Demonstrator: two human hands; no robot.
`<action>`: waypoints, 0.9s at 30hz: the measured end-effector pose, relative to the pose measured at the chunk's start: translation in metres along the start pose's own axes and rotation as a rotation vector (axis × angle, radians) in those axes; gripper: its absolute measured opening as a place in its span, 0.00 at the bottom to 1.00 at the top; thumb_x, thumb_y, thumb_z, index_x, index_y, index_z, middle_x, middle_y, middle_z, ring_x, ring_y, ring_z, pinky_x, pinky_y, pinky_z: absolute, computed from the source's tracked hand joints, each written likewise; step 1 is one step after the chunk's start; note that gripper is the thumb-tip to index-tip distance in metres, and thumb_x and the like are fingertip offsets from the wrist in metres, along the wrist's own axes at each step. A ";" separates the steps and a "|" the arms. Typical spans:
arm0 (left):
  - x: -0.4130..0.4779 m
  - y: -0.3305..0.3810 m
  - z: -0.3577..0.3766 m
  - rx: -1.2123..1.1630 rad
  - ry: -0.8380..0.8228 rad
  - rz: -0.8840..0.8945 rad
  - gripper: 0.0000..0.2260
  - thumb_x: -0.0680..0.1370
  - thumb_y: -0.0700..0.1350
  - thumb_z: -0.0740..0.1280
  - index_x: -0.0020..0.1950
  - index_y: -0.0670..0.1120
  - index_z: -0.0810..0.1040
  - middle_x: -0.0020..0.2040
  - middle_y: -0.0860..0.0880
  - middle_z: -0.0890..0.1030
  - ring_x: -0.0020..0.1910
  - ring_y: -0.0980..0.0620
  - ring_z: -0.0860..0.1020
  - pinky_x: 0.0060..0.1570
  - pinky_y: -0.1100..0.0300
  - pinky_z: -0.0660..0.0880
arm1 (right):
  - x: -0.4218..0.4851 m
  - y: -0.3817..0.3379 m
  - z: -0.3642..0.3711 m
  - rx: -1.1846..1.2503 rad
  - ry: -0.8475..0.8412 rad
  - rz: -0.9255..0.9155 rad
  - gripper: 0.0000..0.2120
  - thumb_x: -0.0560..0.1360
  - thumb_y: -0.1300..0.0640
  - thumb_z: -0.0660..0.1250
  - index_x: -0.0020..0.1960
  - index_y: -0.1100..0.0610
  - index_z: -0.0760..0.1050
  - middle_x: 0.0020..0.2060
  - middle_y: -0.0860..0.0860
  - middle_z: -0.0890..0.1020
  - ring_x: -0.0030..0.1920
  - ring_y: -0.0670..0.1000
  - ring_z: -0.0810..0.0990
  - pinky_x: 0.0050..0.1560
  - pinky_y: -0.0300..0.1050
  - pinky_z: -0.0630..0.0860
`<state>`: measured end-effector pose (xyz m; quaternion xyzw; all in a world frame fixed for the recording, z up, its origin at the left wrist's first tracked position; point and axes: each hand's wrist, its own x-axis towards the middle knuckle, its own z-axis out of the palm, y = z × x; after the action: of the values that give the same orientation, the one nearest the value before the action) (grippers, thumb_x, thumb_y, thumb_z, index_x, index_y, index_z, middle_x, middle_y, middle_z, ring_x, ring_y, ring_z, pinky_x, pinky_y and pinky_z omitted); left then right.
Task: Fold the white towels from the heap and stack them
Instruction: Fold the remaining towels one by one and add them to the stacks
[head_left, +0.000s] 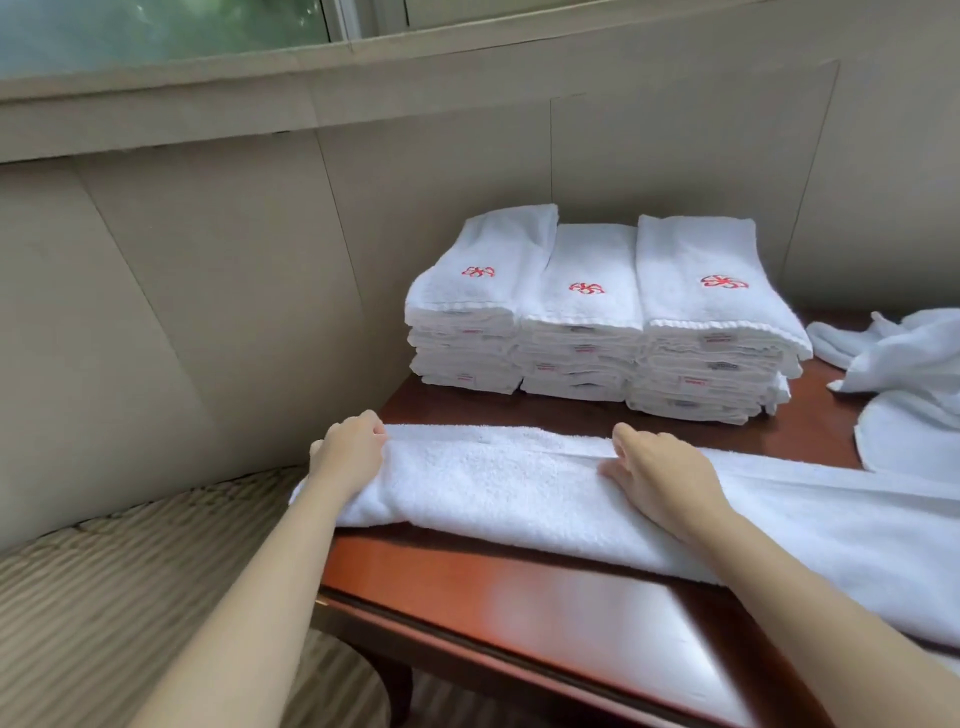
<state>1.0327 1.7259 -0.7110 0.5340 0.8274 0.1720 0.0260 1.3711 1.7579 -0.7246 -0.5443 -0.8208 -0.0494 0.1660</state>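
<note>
A long white towel, folded lengthwise into a strip, lies across the red-brown table. My left hand grips its left end, which hangs just past the table's edge. My right hand rests on the strip's middle with fingers pinching the upper fold. Behind the strip stand three stacks of folded white towels with red emblems on top. The heap of unfolded white towels lies at the right edge.
The table stands in a corner of beige padded wall panels, with a window ledge above. Striped beige carpet covers the floor to the left. The table's glossy front edge runs diagonally in front of me.
</note>
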 end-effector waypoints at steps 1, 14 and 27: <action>-0.001 0.002 0.004 0.024 0.039 -0.019 0.08 0.80 0.44 0.56 0.54 0.49 0.73 0.54 0.49 0.76 0.55 0.46 0.72 0.56 0.51 0.66 | 0.000 0.001 0.004 -0.039 0.014 0.024 0.14 0.78 0.43 0.59 0.49 0.55 0.68 0.43 0.49 0.78 0.45 0.56 0.75 0.41 0.48 0.69; -0.017 -0.030 -0.003 -0.369 0.090 -0.493 0.18 0.79 0.51 0.59 0.52 0.37 0.77 0.49 0.40 0.81 0.47 0.39 0.79 0.47 0.54 0.75 | -0.010 0.033 -0.015 0.219 -0.144 0.288 0.05 0.71 0.60 0.60 0.43 0.53 0.73 0.41 0.49 0.77 0.44 0.53 0.73 0.39 0.45 0.68; -0.021 -0.038 -0.016 -0.594 -0.084 -0.222 0.06 0.76 0.41 0.60 0.40 0.46 0.71 0.37 0.46 0.69 0.37 0.49 0.67 0.39 0.57 0.63 | -0.029 0.048 -0.004 0.183 0.077 0.219 0.06 0.79 0.55 0.58 0.44 0.54 0.65 0.36 0.49 0.74 0.38 0.57 0.72 0.35 0.48 0.67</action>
<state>1.0043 1.6890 -0.7107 0.4163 0.7924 0.3801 0.2333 1.4257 1.7504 -0.7351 -0.6109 -0.7506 0.0232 0.2507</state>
